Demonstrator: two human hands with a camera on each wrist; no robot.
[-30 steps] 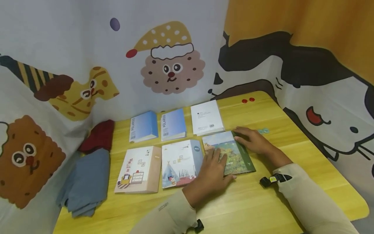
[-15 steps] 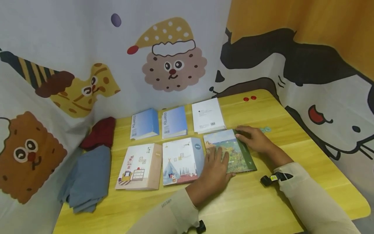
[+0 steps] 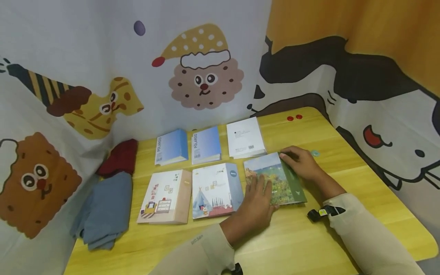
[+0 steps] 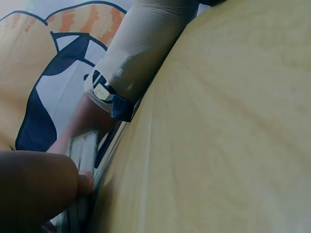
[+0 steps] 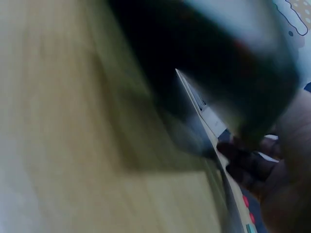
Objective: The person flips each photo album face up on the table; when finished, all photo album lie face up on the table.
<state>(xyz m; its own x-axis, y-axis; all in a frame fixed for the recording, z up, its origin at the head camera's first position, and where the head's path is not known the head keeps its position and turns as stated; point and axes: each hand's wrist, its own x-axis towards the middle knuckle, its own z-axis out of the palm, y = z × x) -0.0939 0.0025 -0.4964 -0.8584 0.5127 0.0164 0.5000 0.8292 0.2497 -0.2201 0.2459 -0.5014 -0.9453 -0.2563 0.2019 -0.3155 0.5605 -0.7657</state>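
A book (image 3: 275,175) with a painted landscape cover and a green strip along its right side lies on the yellow table (image 3: 295,236). My left hand (image 3: 255,204) rests on its lower left part, fingers stretched over the cover; the left wrist view shows the thumb against the book's edge (image 4: 83,155). At the upper right corner, my right hand (image 3: 300,162) pinches the green strip between thumb and fingers. That side of the cover stands raised off the table, seen dark and blurred in the right wrist view, with the right hand (image 5: 255,165) beside it.
To the left lie two illustrated books, one beige-sided (image 3: 165,196), one blue-sided (image 3: 216,191). Behind are two blue POLAROID books (image 3: 172,147) and a white one (image 3: 245,137). Folded grey-blue cloth (image 3: 104,210), dark red cloth (image 3: 120,158), red buttons (image 3: 295,117) and greenish buttons (image 3: 315,153) lie around.
The green side of the landscape book has been lifted and turned slightly outward by my right hand, showing a wider green strip. My left hand stays on the cover.
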